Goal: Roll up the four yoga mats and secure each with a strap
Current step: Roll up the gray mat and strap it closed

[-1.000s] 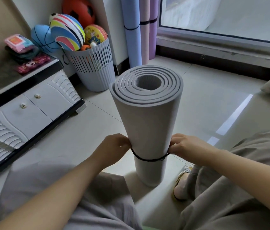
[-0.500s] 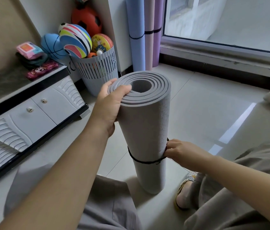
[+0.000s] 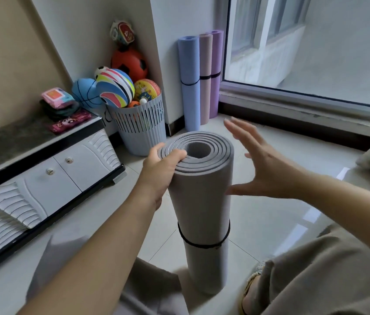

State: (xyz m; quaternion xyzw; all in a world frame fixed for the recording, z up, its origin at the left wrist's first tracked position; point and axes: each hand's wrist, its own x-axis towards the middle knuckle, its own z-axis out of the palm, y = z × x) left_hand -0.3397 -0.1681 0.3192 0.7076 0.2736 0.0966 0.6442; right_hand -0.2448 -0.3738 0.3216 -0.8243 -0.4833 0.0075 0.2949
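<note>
A rolled grey yoga mat (image 3: 201, 201) stands upright on the floor between my knees. A black strap (image 3: 202, 244) circles its lower part. My left hand (image 3: 162, 168) grips the mat's top rim, thumb over the coiled edge. My right hand (image 3: 263, 164) hovers to the right of the mat's upper part with fingers spread, thumb near the mat's side, holding nothing. In the far corner lean three rolled mats, each with a black strap: a blue mat (image 3: 189, 83), a pink mat (image 3: 205, 73) and a purple mat (image 3: 215, 71).
A slatted grey basket (image 3: 142, 130) full of balls stands left of the corner mats. A low white cabinet (image 3: 50, 178) runs along the left wall with small items on top. A large window (image 3: 315, 46) and its sill bound the right.
My right hand has let go of the strap and risen beside the mat's top, fingers spread. My left hand stays on the top rim. The view has tilted up.
</note>
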